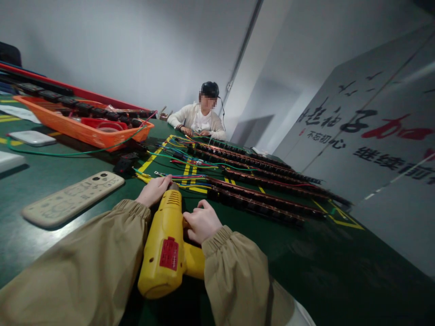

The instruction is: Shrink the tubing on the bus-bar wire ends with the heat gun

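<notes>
A yellow heat gun [162,246] with a red label lies between my forearms, its nozzle pointing away from me and its handle to the right. My left hand [154,191] is closed beside the nozzle, at the ends of thin coloured wires [190,177]; what its fingers pinch is too small to make out. To the right of the gun's body, my right hand [203,221] has its fingers curled near the handle side, the index finger bent upward. Whether it grips anything does not show. Long dark strips with copper-coloured wires [254,203] stretch away to the right.
On the left are a phone in a beige case [73,199], an orange basket [84,133] of parts, a white device [32,138] and a black block [125,163]. A person [204,113] sits across the green table [319,267].
</notes>
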`<state>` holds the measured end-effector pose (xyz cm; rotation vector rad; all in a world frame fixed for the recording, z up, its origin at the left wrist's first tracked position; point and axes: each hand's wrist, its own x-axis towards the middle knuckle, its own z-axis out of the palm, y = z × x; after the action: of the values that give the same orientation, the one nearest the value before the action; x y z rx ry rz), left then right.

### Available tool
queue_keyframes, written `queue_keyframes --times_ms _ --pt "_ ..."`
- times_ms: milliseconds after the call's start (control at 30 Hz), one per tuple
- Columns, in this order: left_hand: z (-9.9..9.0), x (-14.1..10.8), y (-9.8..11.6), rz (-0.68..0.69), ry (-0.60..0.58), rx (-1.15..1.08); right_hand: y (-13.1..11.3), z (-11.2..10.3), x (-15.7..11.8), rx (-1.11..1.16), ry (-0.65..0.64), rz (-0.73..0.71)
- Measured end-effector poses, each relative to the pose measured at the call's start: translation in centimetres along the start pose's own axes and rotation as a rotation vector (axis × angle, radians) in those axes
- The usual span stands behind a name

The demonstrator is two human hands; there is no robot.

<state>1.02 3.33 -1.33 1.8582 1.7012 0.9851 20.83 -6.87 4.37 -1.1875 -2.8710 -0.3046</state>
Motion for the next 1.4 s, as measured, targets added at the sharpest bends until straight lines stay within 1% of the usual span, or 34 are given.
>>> queue_keyframes --times_ms 133,300,433,600,667,767,900,1000,1067,1167,1233,1400 --pt "0.0 -0.3 0.3 0.042 0.010 0.027 0.6 0.0 -0.5 -0.032 -0.015 0.025" --pt "0.1 -0.5 0.4 0.027 0.020 -0.017 2.4 0.4 -1.7 -0.046 -0.061 0.079" --pt "0.1 -0.6 0.3 0.004 0.009 -0.058 3.9 0.6 -3.2 -0.065 -0.094 0.154" --pt "0.0 -0.7 0.4 0.002 -0.002 -0.056 5.4 0.7 -5.4 -0.085 -0.089 0.218" --pt "-0.2 -0.8 0.5 0.016 -0.004 -0.035 5.9 0.7 -6.3 -0.095 -0.089 0.240" --pt "-0.4 -1.0 0.9 0.076 0.000 0.033 6.5 0.7 -7.4 -0.107 -0.087 0.265" --pt "-0.7 -1.3 1.5 0.162 -0.011 0.135 6.9 0.7 -8.3 -0.103 -0.077 0.272" --pt "-0.7 -1.4 1.6 0.221 -0.023 0.178 7.0 0.7 -8.4 -0.100 -0.036 0.259" --pt "-0.4 -1.2 1.3 0.244 0.000 0.174 7.0 0.8 -8.4 -0.094 -0.015 0.248" --pt "0.2 -0.8 0.7 0.287 0.077 0.148 6.9 0.8 -8.3 -0.086 -0.012 0.237" --pt "0.6 -0.5 0.3 0.318 0.095 0.167 6.8 0.8 -8.3 -0.083 -0.012 0.231" --pt "1.0 -0.3 0.1 0.292 -0.006 0.256 6.8 0.8 -8.3 -0.088 -0.002 0.223"
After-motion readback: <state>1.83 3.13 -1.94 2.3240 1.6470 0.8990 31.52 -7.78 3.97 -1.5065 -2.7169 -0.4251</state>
